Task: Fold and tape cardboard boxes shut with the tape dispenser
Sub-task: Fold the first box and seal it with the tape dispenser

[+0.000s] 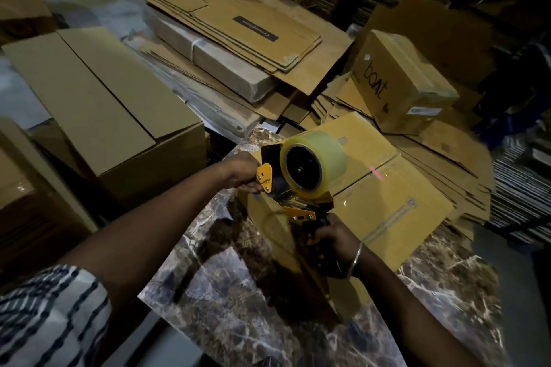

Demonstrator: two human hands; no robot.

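My right hand (pixel 329 243) grips the tape dispenser (pixel 301 179) handle over the box (pixel 387 205) seam. My left hand (pixel 243 173) steadies the box's near-left corner; I press flat and pull straight.

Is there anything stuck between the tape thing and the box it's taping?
Nothing visible. The tape dispenser sits right on the near end of the cardboard box, over its middle seam. The right hand grips its handle, and the left hand is at the box's edge beside it.

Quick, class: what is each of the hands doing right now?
Left hand: holds the cardboard box at its edge.
Right hand: grips the tape dispenser handle.
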